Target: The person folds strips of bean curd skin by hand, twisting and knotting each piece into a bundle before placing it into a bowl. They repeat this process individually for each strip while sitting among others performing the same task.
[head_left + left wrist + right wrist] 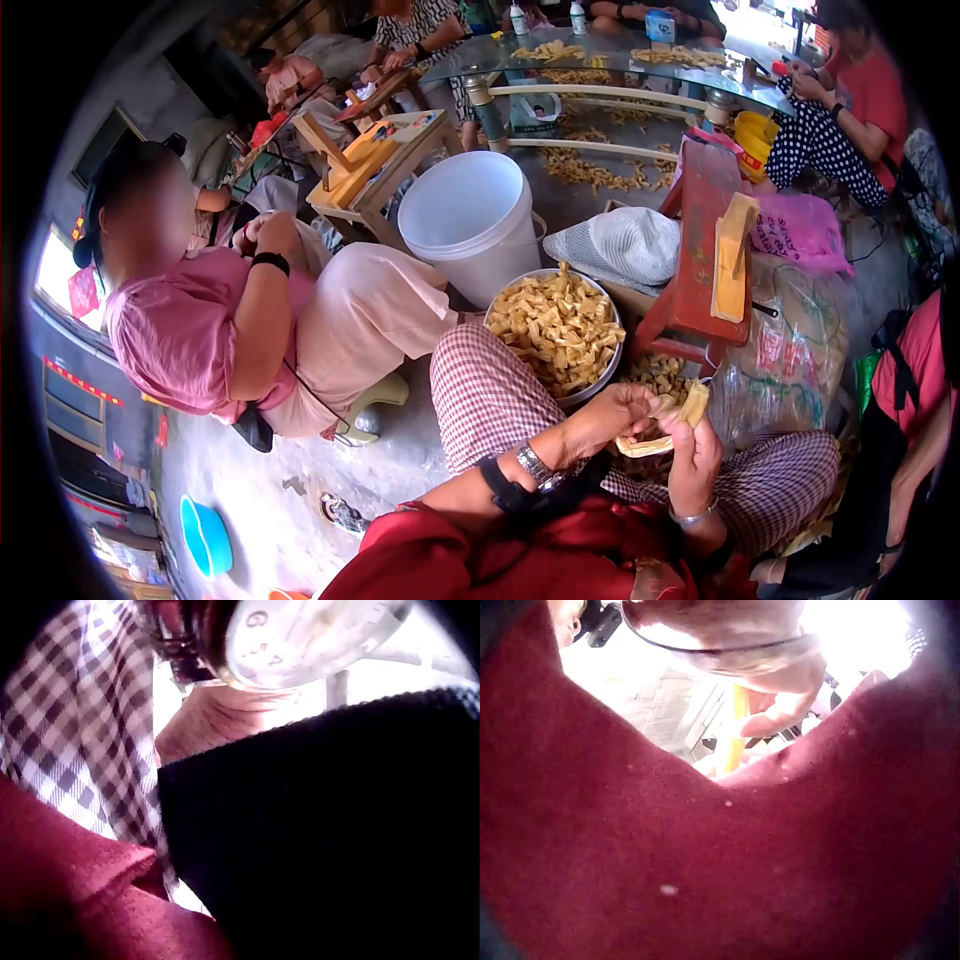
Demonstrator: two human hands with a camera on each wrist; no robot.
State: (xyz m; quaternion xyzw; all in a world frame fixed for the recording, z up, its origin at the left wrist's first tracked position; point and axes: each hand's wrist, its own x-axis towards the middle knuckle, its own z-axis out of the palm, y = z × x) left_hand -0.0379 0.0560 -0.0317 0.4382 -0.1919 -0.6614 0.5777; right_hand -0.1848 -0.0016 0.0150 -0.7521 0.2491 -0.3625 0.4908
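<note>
In the head view my right hand (pixel 693 468) holds a short yellowish-tan piece (pixel 693 402) upright between thumb and fingers. My left hand (pixel 605 420), with a metal-banded watch at its wrist, comes in from the left, its curled fingertips pinching at the side of that piece. The right wrist view is mostly red cloth, with the hand (pixel 780 697) and the yellow piece (pixel 737 735) showing through a gap. The left wrist view holds the watch (pixel 307 637) and a black strap (pixel 322 825); the left fingers are hidden there. Under both hands lies a small pale-rimmed container (pixel 645 448).
A basin (pixel 612 372) heaped with similar tan pieces (pixel 555 330) stands before my knees, a white bucket (pixel 470 215) behind it. At right is a red wooden bench (pixel 712 220) with a wooden block. A person in pink (pixel 200 310) sits close at left; others sit around a glass table (pixel 620 65).
</note>
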